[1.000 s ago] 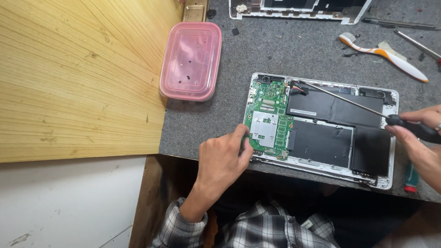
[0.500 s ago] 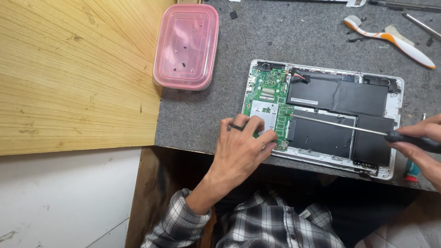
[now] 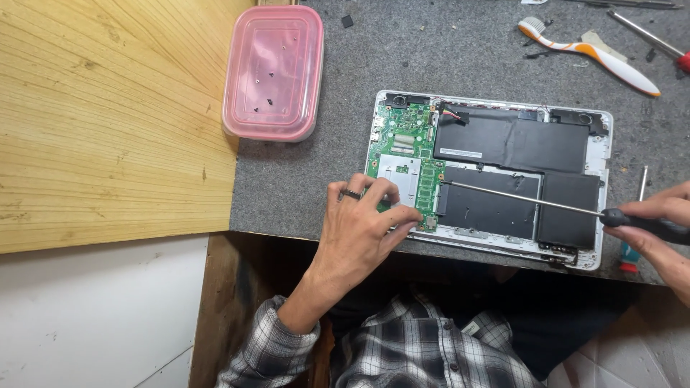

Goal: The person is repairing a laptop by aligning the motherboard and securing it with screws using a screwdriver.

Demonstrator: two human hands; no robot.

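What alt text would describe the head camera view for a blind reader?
The left hand rests on an opened white laptop's green circuit board, and the right hand holds a long black-handled screwdriver over it. A pink plastic box lies nearby.

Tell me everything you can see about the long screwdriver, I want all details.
The screwdriver has a long thin silvery metal shaft and a dark handle. It lies almost level, slightly tilted, across the black battery pack of the opened laptop. Its tip sits at the right edge of the green circuit board. The right hand grips the handle at the laptop's right side. The left hand rests on the board near the tip; contact with the shaft is not visible.
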